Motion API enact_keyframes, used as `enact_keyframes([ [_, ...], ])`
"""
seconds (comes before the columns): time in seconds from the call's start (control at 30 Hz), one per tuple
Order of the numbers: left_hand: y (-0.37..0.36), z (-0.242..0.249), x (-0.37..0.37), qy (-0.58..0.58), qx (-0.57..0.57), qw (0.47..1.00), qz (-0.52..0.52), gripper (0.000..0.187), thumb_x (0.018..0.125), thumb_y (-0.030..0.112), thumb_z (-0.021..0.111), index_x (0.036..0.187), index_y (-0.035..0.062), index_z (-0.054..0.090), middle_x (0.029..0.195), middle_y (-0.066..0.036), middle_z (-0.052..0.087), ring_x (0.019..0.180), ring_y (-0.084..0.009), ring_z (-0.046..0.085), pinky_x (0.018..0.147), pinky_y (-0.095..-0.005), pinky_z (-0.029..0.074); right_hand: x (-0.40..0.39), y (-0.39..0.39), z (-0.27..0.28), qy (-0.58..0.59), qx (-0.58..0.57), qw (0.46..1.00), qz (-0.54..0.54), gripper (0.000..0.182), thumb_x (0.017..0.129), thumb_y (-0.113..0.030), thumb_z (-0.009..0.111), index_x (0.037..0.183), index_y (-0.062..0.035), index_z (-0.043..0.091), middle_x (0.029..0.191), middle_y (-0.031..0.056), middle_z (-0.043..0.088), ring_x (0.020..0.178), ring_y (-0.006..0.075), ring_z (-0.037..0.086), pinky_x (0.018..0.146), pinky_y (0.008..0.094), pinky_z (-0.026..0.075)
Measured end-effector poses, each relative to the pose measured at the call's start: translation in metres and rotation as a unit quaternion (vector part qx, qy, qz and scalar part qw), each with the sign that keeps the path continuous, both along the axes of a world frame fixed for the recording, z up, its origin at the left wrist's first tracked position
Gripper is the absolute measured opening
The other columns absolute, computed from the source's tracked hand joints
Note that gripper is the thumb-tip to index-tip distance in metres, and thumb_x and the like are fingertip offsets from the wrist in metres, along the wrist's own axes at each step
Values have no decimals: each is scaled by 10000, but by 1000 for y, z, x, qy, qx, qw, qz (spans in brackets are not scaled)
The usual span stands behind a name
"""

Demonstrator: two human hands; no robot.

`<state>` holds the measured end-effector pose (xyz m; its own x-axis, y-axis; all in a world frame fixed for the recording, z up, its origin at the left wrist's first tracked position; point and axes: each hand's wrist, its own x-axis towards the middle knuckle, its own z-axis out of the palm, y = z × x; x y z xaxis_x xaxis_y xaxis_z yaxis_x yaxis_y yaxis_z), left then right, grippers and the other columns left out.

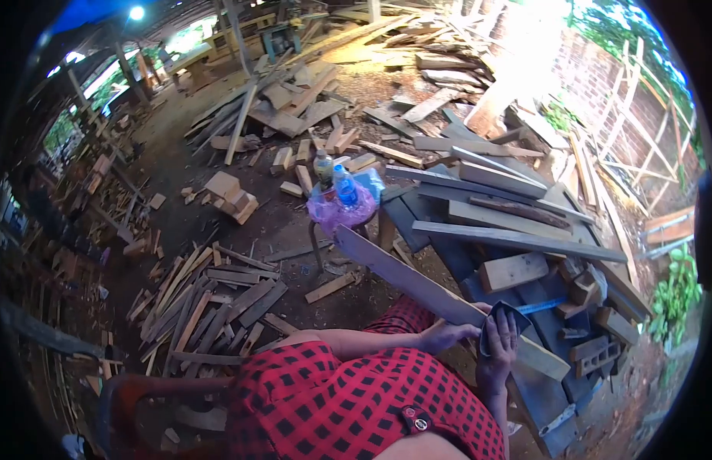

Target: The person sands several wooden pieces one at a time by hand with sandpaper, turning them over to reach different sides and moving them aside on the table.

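Observation:
A long, narrow wooden plank [406, 274] slants across my lap, its far end rising toward a small stool. My left hand [446, 336] grips the plank's lower edge, with the thumb along it. On the plank's near part, my right hand [499, 345] presses a dark folded sheet [508, 310] that looks like sandpaper, fingers flat over it. Beyond the right hand, the plank's near end [546, 360] lies over a dark work surface. Part of the sheet is hidden under my fingers.
The stool carries a purple plastic bag [342, 213] and a blue-labelled bottle [345, 186]. To the right, a dark bench [551, 402] bears several boards and wood blocks [514, 271]. A heap of wood strips [218, 303] lies on the ground at left; more scrap wood is piled beyond.

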<state>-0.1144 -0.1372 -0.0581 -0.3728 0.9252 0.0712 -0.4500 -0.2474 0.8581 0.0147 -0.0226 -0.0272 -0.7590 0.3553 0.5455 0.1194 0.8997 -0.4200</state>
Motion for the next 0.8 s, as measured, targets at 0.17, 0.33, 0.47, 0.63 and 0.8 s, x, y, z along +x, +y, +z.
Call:
enact_keyframes([
  [0.17, -4, -7, -4, -4, -34, 999, -19, 449, 926, 258, 547, 1328, 96, 433, 1128, -39, 564, 963, -113, 561, 720, -255, 502, 35, 53, -47, 73, 25, 997, 4, 356, 876, -68, 549, 1228, -43, 591, 1317, 179, 532, 1249, 337, 474, 1042, 428, 347],
  [0.33, -7, -15, -2, -4, -34, 999, -11, 427, 924, 302, 552, 1290, 102, 459, 997, -32, 597, 811, -97, 598, 659, -253, 512, 133, 177, -118, 133, -78, 957, -244, 349, 944, -134, 535, 1254, 26, 537, 1259, 173, 565, 1164, 288, 529, 974, 366, 410],
  [0.47, -3, -11, 4, -51, -14, 998, 34, 430, 929, 366, 532, 1260, 97, 473, 905, -40, 608, 662, -113, 612, 600, -266, 525, 143, 216, -130, 79, -137, 929, -333, 351, 953, -141, 528, 1248, 48, 530, 1265, 177, 562, 1173, 278, 525, 985, 356, 405],
  [0.63, 19, -50, 10, -187, -154, 966, 90, 475, 909, 515, 472, 942, 65, 618, 647, -103, 637, 524, -213, 640, 468, -335, 543, 49, 105, -67, 23, -113, 986, -117, 326, 938, -113, 537, 1233, 24, 554, 1306, 197, 527, 1220, 305, 485, 1050, 370, 344],
  [0.8, 14, -50, 3, -185, -172, 967, 42, 401, 920, 418, 490, 1163, 103, 538, 727, -64, 630, 619, -168, 653, 535, -309, 539, -1, 16, -29, -61, -5, 994, 86, 337, 912, -67, 542, 1246, -30, 564, 1315, 208, 515, 1270, 307, 443, 1053, 406, 335],
])
